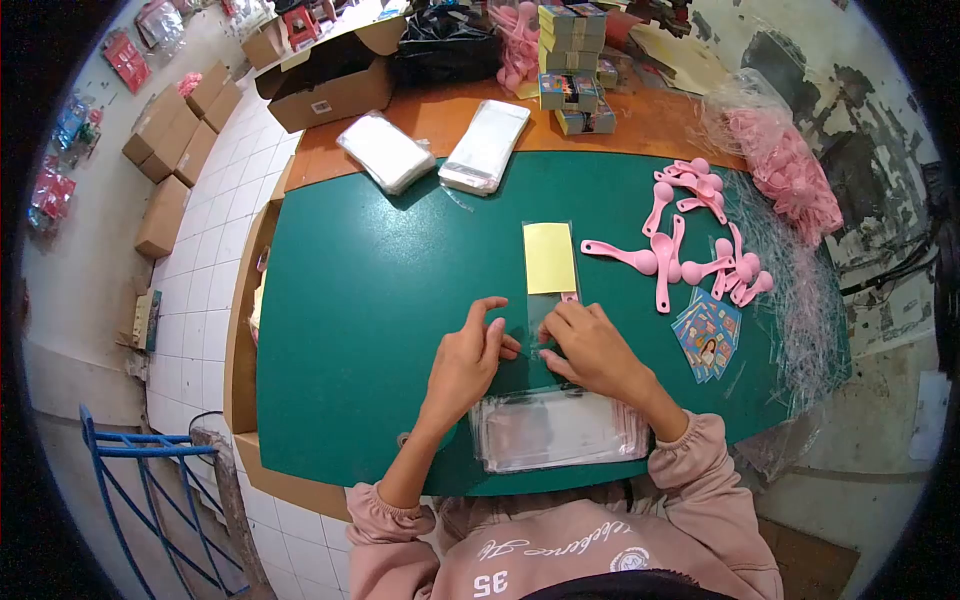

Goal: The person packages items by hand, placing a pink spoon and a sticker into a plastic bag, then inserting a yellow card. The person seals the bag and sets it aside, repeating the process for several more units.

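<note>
A clear plastic sleeve (541, 306) with a rectangular yellow card (550, 258) lies on the green counter (370, 310) before me. Its long axis runs away from my body, the card toward the far end. My right hand (596, 345) is at its near part; I cannot tell if the fingers pinch it. My left hand (468, 352) is just beside, index finger and thumb parted. Pink plastic spoons (662, 260) lie to the right.

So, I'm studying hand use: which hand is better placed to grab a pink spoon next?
Probably the right hand: though at the clear bag, it is nearer the pink spoons than the left hand.
</note>
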A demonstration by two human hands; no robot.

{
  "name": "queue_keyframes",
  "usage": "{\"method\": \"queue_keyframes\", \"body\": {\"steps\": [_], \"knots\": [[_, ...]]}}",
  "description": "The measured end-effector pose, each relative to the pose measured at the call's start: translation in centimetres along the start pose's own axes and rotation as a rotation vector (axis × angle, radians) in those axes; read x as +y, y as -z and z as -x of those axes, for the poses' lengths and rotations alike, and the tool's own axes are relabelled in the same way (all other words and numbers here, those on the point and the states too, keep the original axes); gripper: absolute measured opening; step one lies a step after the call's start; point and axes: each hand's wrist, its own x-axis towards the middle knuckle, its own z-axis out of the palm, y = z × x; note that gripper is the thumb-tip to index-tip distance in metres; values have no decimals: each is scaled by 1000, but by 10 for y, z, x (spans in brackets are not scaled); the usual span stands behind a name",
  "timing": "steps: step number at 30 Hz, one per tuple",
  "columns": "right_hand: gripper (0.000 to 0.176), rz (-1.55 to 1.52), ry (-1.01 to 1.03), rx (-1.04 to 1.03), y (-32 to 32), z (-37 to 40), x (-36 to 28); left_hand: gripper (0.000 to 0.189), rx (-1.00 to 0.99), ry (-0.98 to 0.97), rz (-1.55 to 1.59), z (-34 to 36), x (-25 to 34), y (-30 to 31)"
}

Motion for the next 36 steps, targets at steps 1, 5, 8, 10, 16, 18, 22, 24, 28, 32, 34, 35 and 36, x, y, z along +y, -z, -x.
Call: {"method": "queue_keyframes", "body": {"steps": [1,5,8,10,16,18,22,24,28,32,34,35,36], "knots": [[19,-7,0,-3,2,1,1,27,1,0,1,0,-3,0],[19,18,-14,-65,-4,2,5,26,31,-12,63,1,-9,-2],[15,-46,-24,-115,-11,2,9,26,23,3,118,0,-12,-2],[13,-7,35,-69,-12,1,9,26,14,2,138,-1,-14,-4],[17,-27,132,58,-6,-1,-1,28,-108,127,377,-4,-12,-8],[18,3,163,78,-3,-1,-7,30,-186,250,511,-6,-9,-13],[20,65,207,94,-5,3,-13,35,-260,248,579,-10,-16,-19],[20,62,205,95,-6,5,-14,39,-223,184,613,-11,-17,-20],[22,26,219,117,-6,9,-8,38,-219,175,567,-10,-16,-24],[23,-69,188,80,4,14,-7,33,-177,153,531,-15,-28,-25],[19,-290,154,-1,19,19,-7,31,-144,143,533,-16,-29,-21],[19,-290,153,-2,26,21,-6,32,-176,170,541,-15,-26,-19],[19,-303,78,8,34,22,-5,33,-211,195,550,-15,-22,-18]]}}
